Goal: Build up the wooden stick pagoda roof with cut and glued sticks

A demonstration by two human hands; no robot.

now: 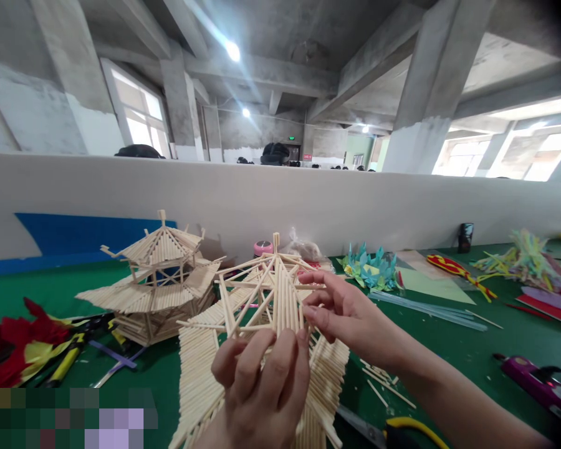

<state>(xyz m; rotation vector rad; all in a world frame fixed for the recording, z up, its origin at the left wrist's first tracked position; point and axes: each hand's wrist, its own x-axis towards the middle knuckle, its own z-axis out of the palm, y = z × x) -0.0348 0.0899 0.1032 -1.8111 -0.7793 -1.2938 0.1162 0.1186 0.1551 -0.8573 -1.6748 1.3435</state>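
A half-built roof model of thin wooden sticks stands on the green table right in front of me. My left hand grips its near lower frame, fingers curled round the sticks. My right hand reaches in from the right, its fingertips pinched at the sticks on the model's right slope. A finished two-tier stick pavilion stands to the left, untouched.
Red and yellow paper flowers and yellow-handled pliers lie at the left. Teal paper flowers, clear straws, coloured paper and a purple glue gun lie at the right. Yellow-handled scissors lie near the front. A white partition wall backs the table.
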